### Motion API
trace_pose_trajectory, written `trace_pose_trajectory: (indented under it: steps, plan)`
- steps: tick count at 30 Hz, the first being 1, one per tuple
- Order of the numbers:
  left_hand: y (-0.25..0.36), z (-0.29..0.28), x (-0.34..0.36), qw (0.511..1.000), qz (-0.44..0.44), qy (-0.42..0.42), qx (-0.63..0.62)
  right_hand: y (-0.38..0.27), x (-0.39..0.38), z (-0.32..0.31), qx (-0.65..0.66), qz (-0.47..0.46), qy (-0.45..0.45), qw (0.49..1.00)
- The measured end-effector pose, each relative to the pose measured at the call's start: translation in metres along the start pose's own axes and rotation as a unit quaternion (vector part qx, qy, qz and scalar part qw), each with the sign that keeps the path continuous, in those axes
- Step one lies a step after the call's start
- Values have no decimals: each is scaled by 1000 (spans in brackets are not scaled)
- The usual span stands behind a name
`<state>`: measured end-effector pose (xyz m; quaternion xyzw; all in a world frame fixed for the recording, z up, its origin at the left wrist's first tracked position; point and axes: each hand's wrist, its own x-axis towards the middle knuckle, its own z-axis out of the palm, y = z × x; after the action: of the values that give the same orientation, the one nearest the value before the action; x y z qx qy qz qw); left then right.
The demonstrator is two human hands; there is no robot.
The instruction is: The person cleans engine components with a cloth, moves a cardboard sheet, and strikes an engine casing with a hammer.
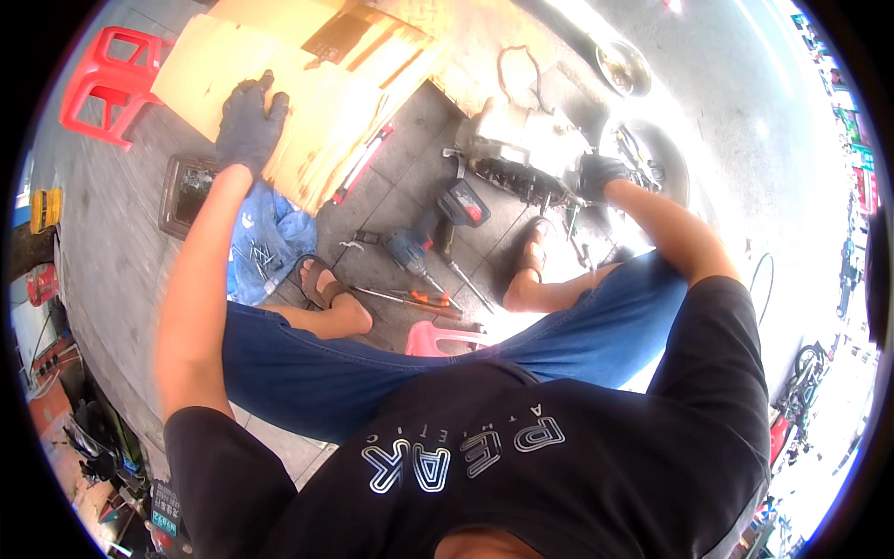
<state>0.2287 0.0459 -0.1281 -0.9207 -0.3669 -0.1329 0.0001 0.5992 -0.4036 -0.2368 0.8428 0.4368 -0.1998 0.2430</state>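
My left hand (250, 126), in a dark glove, lies flat with fingers spread on a sheet of brown cardboard (307, 93) on the ground at upper left. My right hand (599, 175), also in a dark glove, rests against the right end of a grey metal engine block (526, 144) standing on the paved ground; whether it grips a part I cannot tell. I sit on a low pink stool (438, 337), legs apart in blue shorts, sandals on both feet.
A cordless drill (419, 244), a screwdriver with an orange handle (424, 300) and long metal tools lie between my feet. A blue cloth with several bolts (265, 244) and a brown tray (186, 191) lie left. A red stool (110, 82) stands far left. A metal bowl (624, 67) sits beyond the engine.
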Motion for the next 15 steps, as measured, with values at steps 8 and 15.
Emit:
trace_pose_trajectory:
  steps: [8, 15]
  plan:
    - [16, 6, 6, 995, 6, 92, 30, 5, -6, -18, 48, -54, -38, 997]
    - [8, -8, -10, 998, 24, 63, -15, -31, -6, -84, -5, -35, -137, 990]
